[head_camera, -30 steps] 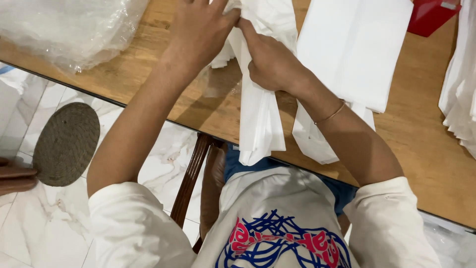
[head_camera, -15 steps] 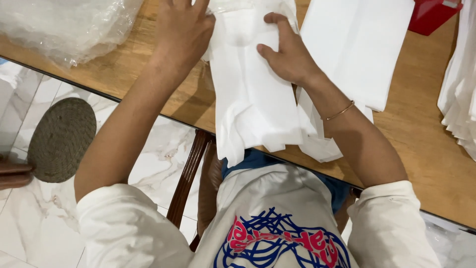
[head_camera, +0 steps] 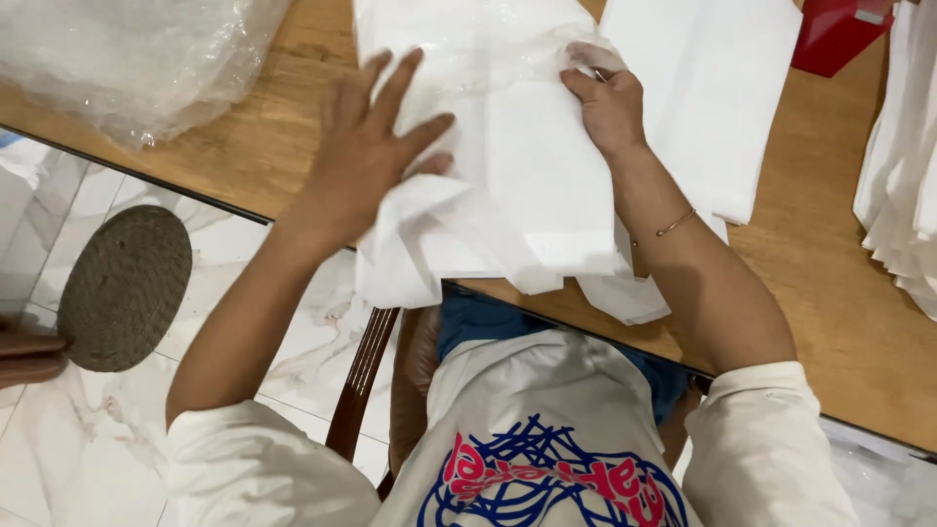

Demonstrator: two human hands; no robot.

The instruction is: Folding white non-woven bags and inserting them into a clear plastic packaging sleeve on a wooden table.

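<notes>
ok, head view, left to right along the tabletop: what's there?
Clear plastic bag pile → left hand → white cloth → right hand → flat white folded piece → red box → stack of white cloths.

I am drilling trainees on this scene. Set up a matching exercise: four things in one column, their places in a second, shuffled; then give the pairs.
Things:
1. left hand
2. right hand
3. clear plastic wrap
4. red box

Places:
A. top right corner of the table
B. flat on the white cloth's left side
C. top left corner of the table
D. gripping the white cloth's upper right edge

Pairs: 1-B, 2-D, 3-C, 4-A
</notes>
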